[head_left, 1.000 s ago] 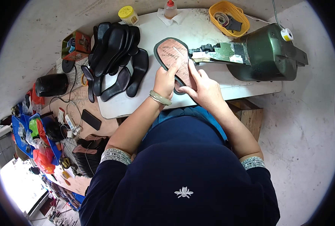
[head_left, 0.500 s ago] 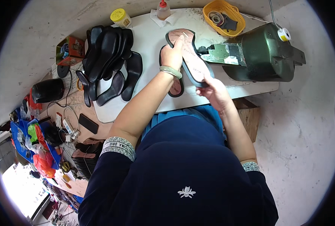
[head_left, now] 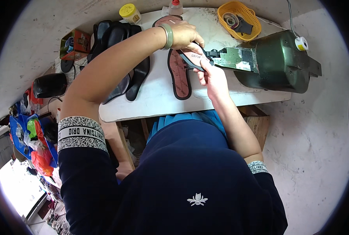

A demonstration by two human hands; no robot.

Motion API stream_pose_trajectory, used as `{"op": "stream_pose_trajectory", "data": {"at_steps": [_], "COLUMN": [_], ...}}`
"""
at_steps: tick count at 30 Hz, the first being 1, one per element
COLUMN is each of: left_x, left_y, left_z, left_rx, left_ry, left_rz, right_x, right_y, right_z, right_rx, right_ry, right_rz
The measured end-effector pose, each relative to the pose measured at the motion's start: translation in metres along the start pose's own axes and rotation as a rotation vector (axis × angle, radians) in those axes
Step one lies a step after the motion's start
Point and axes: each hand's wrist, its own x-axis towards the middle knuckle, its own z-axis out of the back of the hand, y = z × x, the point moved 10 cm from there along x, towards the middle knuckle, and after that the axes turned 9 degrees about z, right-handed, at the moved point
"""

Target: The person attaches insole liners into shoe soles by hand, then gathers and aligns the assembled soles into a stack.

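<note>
As support at both ends apparently steadies it, the pinkish insole [head_left: 197, 58] is finger-gripped far by the left hand [head_left: 184, 35], near by the right hand [head_left: 215, 79], beside the green machine arm [head_left: 228, 58].

1. Your machine [head_left: 278, 58] is dark, glossy green.
2. Left of the machine, your held insole [head_left: 195, 58] is pale pink, dark-edged.
3. Farther left of it, your lying insole [head_left: 180, 76] is dusky pink, rimmed black.
4. Farthest left of it, your stacked pieces [head_left: 142, 76] are black.
5. Beyond its arm, your basket [head_left: 224, 22] is yellow-orange.
</note>
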Motion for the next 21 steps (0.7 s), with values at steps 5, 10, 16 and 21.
{"op": "stream_pose_trajectory", "data": {"at_steps": [5,10,16,21], "left_x": [-0.023,-0.040,-0.043,-0.050], "left_y": [0.004,0.006,0.013,-0.002], "left_z": [-0.019,-0.035,-0.053,-0.060], "left_rx": [-0.189,-0.356,-0.631,-0.824], "left_ry": [0.226,-0.006,-0.127,-0.021], "left_rz": [0.366,0.409,0.474,0.602], "right_x": [-0.001,-0.012,-0.030,-0.063], "right_y": [0.015,0.020,-0.001,-0.036], "right_z": [0.013,0.012,0.018,0.030], "right_rx": [-0.167,-0.217,-0.225,-0.285], "right_ry": [-0.001,0.062,0.165,0.311], "right_rz": [0.102,0.088,0.084,0.227]}}
